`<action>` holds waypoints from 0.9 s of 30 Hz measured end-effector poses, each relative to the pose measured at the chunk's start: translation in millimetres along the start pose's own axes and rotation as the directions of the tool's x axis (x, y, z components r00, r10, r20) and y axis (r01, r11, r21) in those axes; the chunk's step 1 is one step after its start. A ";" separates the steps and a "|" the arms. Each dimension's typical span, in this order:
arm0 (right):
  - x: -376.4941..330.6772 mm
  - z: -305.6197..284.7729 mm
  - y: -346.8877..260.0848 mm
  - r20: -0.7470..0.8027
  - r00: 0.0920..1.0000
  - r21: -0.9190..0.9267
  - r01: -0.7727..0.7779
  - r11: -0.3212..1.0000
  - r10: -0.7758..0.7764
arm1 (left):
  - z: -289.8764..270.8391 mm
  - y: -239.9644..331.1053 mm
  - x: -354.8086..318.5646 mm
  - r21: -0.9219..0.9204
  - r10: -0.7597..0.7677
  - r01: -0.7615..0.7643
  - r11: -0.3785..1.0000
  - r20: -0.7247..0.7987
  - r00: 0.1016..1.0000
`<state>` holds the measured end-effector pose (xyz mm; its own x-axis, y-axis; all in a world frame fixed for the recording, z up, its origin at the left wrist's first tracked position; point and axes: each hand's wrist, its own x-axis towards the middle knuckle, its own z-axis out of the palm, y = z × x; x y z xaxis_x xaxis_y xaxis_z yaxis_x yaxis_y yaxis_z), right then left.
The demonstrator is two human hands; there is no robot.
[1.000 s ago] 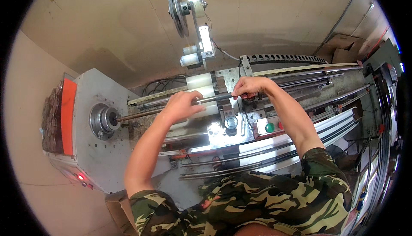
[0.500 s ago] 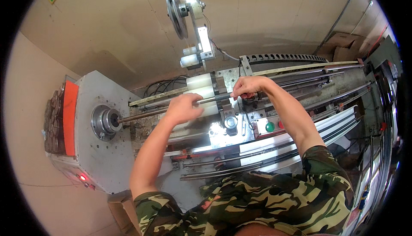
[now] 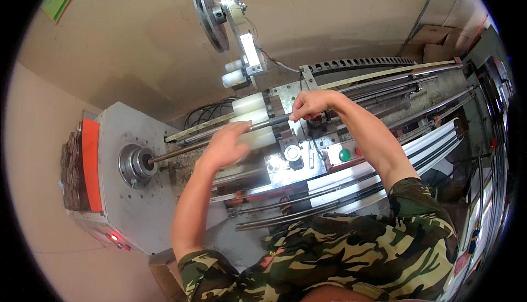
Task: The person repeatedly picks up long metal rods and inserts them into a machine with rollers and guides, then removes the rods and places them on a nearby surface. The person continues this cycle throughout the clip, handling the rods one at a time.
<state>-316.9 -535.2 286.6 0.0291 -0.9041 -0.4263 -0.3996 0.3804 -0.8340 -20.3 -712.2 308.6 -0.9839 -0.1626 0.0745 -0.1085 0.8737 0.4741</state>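
A long thin metal rod [image 3: 178, 153] runs from the round steel chuck [image 3: 144, 162] on the left, rising slightly to the right across white rollers [image 3: 248, 103]. Just left of the rollers, my left hand [image 3: 224, 144] is closed over the rod, its fingertips reaching the roller edge. Beyond the rollers the rod line continues as a dark grey sleeve-like section [image 3: 280, 119]. My right hand [image 3: 310, 105] pinches the right end of that section between thumb and fingers. The part inside each grip is hidden.
A grey machine housing [image 3: 118, 137] carries the chuck. Above the rollers stands an arm with a double metal disc [image 3: 211, 19]. A green button [image 3: 344, 155] sits below my right forearm. Nearer me, several dark rods [image 3: 296, 221] lie by a white sheet [image 3: 351, 184].
The whole view has shifted and tilted slightly. Both hands keep about the same places on the rod, with the left thumb a little lower.
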 end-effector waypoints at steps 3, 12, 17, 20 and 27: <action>1.8 4.2 4.0 -0.051 0.999 -0.040 -0.002 0.999 0.000 | 2.1 -16.9 2.6 -0.204 0.003 -0.003 0.979 0.002 1.000; -2.4 8.4 5.8 -0.096 0.995 -0.121 0.013 0.993 -0.025 | 7.2 -13.6 26.7 -0.287 -0.308 0.309 0.907 0.052 0.950; -7.2 14.7 1.6 -0.175 0.980 -0.234 0.047 0.971 -0.090 | 13.0 -4.7 29.2 0.115 -0.032 0.037 0.993 -0.046 0.998; -8.1 17.4 6.6 -0.262 0.948 -0.362 0.078 0.929 -0.182 | 16.4 -1.0 38.5 0.415 0.052 -0.050 0.908 0.006 0.999; -12.0 44.0 18.5 -0.546 0.734 -0.613 -0.022 0.790 -0.403 | 7.7 1.4 72.0 0.458 -0.181 0.050 0.888 0.248 0.952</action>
<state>-284.4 -508.8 260.9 -0.3180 -0.9235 0.2146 -0.8776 0.2011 -0.4352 -92.4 -719.2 307.9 -0.9520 -0.1994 -0.2321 -0.2103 0.9774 0.0229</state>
